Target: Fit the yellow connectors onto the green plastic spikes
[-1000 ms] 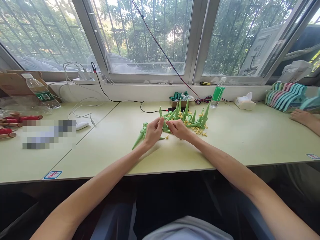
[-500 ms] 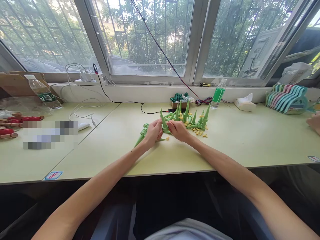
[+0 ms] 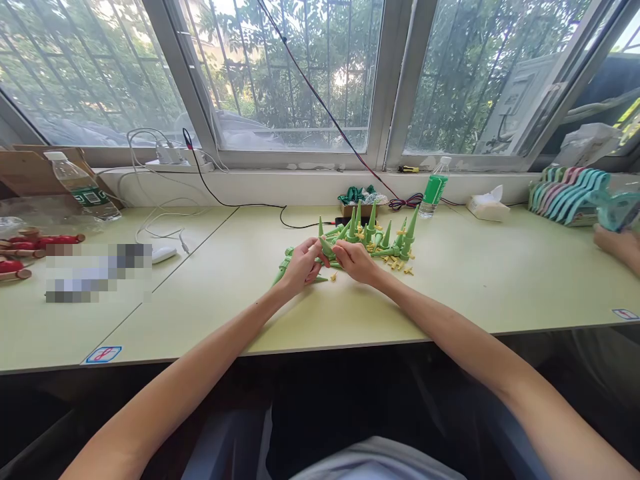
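Above the table's middle, my left hand (image 3: 302, 264) is closed around a green plastic spike (image 3: 326, 248), a tapered cone tilted toward the left. My right hand (image 3: 357, 262) pinches the same piece from the right; its fingers hide the wide end, and I cannot tell whether a small part is between them. Just behind my hands stand several upright green spikes (image 3: 411, 233), with others lying down among them. Small yellow plastic valves (image 3: 395, 264) are scattered beside my right hand. One loose yellow piece (image 3: 333, 277) lies between my wrists. More green parts (image 3: 283, 267) lie left of my left hand.
At the back stand a green-labelled bottle (image 3: 434, 189), a tissue pack (image 3: 489, 204) and a small box (image 3: 359, 208). A row of pastel plastic pieces (image 3: 570, 197) is at right, near another person's hand (image 3: 617, 245). Cables (image 3: 163, 230), another bottle (image 3: 85, 187) and red-and-wood items (image 3: 43, 241) lie left.
The spike in my hands has tipped from nearly upright to leaning left. At the right edge, the other person's hand has come further in, now holding a teal piece.
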A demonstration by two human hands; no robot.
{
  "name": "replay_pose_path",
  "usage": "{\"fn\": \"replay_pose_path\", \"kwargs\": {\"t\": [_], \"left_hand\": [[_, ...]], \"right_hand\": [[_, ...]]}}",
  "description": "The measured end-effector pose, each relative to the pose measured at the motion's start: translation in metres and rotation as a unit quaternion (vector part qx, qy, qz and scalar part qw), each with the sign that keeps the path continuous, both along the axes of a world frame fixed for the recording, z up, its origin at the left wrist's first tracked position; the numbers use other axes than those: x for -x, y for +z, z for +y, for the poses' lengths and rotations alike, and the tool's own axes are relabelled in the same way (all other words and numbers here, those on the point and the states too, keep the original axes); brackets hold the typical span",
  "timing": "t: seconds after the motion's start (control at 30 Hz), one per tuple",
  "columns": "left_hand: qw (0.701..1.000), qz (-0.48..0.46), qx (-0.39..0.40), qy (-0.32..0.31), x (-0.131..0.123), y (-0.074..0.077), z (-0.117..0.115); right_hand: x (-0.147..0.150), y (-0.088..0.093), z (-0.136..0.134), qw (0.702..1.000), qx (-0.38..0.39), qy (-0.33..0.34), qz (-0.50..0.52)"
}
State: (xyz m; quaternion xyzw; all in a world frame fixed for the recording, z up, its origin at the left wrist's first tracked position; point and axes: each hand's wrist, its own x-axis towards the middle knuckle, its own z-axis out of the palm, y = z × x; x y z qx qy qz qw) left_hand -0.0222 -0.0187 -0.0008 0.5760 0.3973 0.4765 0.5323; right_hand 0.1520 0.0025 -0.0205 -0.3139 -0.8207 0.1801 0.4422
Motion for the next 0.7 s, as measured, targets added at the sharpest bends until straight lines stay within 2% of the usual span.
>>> {"fn": "replay_pose_path", "kwargs": {"t": [0.37,0.7], "left_hand": [[0.999,-0.02,0.002,-0.034,0.0012,0.0018,-0.0015],[0.998,-0.01,-0.061,-0.022,0.0008,-0.0033,-0.0018]], "right_hand": [[-0.0007,-0.0053,0.0031,0.998,-0.008,0.047,0.048],[-0.0028,-0.0019,0.0019,0.998,-0.009,0.012,0.056]]}}
